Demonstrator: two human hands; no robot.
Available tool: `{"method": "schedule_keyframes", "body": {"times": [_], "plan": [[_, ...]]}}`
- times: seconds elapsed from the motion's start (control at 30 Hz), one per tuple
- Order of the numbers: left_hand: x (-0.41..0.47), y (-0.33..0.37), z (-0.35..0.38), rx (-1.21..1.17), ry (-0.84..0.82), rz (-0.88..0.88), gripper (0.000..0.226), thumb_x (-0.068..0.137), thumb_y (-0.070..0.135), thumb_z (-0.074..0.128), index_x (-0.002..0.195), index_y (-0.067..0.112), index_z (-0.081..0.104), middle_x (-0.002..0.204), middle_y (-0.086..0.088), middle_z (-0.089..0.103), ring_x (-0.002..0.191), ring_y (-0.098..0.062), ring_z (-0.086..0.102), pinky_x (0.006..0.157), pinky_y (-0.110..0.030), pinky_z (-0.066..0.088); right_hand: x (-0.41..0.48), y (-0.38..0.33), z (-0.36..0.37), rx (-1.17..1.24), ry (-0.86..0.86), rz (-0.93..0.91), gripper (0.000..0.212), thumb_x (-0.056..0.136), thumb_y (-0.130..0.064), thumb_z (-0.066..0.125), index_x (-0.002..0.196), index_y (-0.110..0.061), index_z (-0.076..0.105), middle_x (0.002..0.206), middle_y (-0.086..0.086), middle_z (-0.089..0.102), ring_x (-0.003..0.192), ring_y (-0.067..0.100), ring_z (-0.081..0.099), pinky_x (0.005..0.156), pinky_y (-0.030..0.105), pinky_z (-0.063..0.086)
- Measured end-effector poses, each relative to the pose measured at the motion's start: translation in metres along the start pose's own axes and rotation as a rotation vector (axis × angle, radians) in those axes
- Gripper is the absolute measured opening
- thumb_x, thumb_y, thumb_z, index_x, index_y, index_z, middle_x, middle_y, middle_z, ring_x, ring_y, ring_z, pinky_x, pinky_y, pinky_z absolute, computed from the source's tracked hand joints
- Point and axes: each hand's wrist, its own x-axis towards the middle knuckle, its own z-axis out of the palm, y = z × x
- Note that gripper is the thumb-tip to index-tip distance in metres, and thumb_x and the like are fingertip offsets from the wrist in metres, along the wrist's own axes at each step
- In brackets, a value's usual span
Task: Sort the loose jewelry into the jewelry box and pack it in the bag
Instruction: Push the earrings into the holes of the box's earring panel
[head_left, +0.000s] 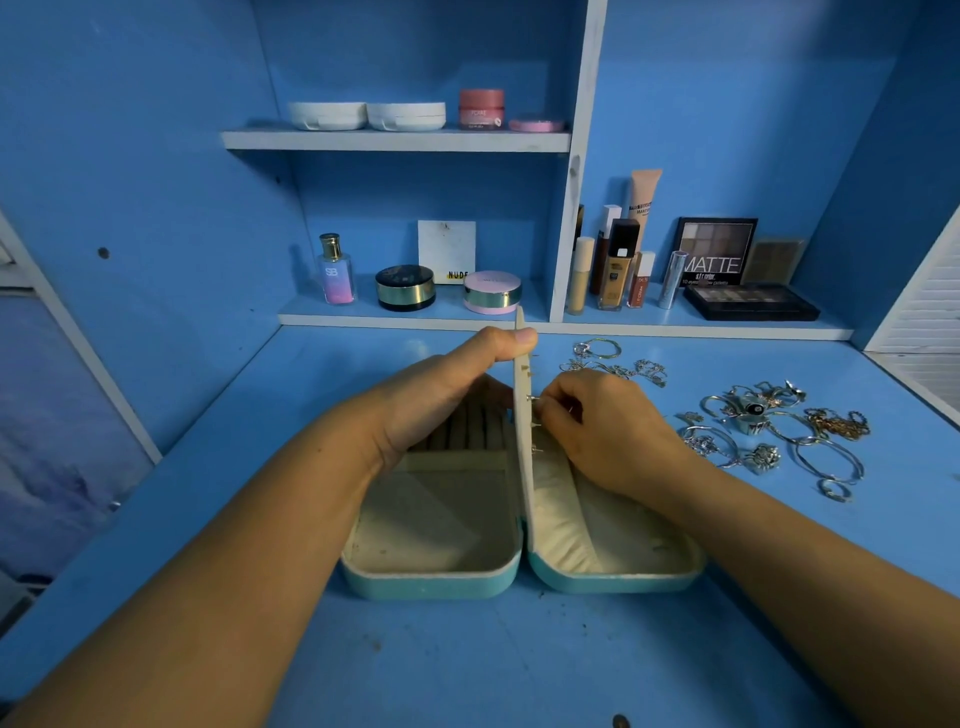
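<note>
A teal jewelry box (431, 579) lies open on the blue desk, cream lined, with ring rolls in its left half. Its cream middle panel (525, 467) stands upright on edge, with several earring posts sticking out to the right. My left hand (447, 395) grips the top of that panel, thumb over its upper edge. My right hand (602, 426) pinches a small earring stud (534, 400) at the panel's right face. Loose silver jewelry (779, 426) lies spread on the desk to the right of the box. No bag is in view.
Cosmetics stand on the low shelf behind the box: a perfume bottle (336, 270), compacts (405, 287), foundation bottles (618, 270) and eyeshadow palettes (750, 301). Jars sit on the upper shelf (395, 140). More silver chains (618, 361) lie just behind my right hand.
</note>
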Motion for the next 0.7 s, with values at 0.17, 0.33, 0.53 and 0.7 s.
{"method": "schedule_keyframes", "body": {"times": [0.17,0.33,0.53,0.7], "plan": [[0.000,0.000,0.001,0.015,-0.013,0.006,0.086,0.038,0.092,0.064,0.099,0.033,0.076,0.110,-0.004,0.073,0.113,-0.027,0.063,0.109,-0.049,0.037,0.001,0.002,-0.004,0.051,-0.016,0.031,0.012,0.093,-0.028,0.056,0.091,-0.022,0.067,0.081,-0.008,0.064,0.072,0.003,0.057,0.058,0.011,0.038],[0.002,-0.001,0.000,-0.004,0.008,-0.019,0.084,0.037,0.092,0.066,0.101,0.037,0.074,0.113,-0.003,0.072,0.116,-0.028,0.061,0.110,-0.050,0.035,0.002,0.003,-0.006,0.074,0.004,0.025,0.008,0.090,-0.028,0.062,0.090,-0.024,0.069,0.081,-0.010,0.064,0.073,0.002,0.057,0.062,0.014,0.044],[-0.007,0.005,0.003,0.010,-0.016,0.010,0.070,0.047,0.089,0.060,0.096,0.042,0.074,0.105,-0.001,0.074,0.110,-0.024,0.065,0.108,-0.049,0.039,0.004,0.004,-0.006,0.043,-0.007,-0.005,0.009,0.091,-0.027,0.062,0.094,-0.024,0.070,0.082,-0.012,0.063,0.073,-0.001,0.055,0.059,0.009,0.036],[-0.009,0.005,0.003,0.009,-0.022,0.009,0.075,0.048,0.086,0.061,0.097,0.031,0.076,0.106,-0.005,0.074,0.108,-0.026,0.066,0.107,-0.049,0.040,0.005,0.004,-0.005,0.033,-0.015,-0.015,0.014,0.093,-0.028,0.059,0.095,-0.023,0.071,0.085,-0.008,0.066,0.076,0.005,0.057,0.061,0.009,0.037]]}}
